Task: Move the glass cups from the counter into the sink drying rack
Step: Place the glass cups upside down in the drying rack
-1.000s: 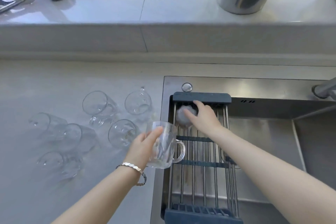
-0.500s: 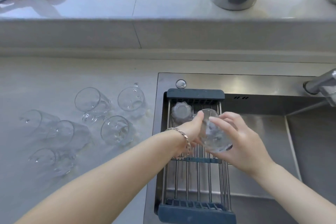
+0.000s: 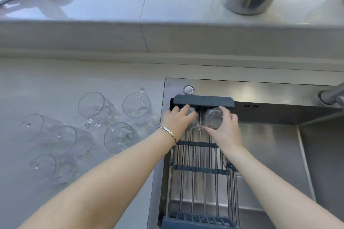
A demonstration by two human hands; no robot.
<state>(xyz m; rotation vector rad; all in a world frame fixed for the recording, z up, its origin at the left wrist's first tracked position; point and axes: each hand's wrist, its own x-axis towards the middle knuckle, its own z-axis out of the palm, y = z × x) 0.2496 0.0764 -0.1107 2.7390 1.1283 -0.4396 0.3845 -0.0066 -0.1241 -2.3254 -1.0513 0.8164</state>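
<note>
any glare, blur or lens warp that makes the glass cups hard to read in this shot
Head view: bright glare on the windowsill and sink deck; wide-angle bending at the edges; the counter cups show mostly as rims and highlights; the cup under the right hand looks slightly soft.

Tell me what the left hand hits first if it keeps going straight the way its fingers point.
The left hand points away from the person, over a glass cup it rests on. Straight ahead it would likely meet the drying rack at its dark far end bar, though depth is hard to judge.
</note>
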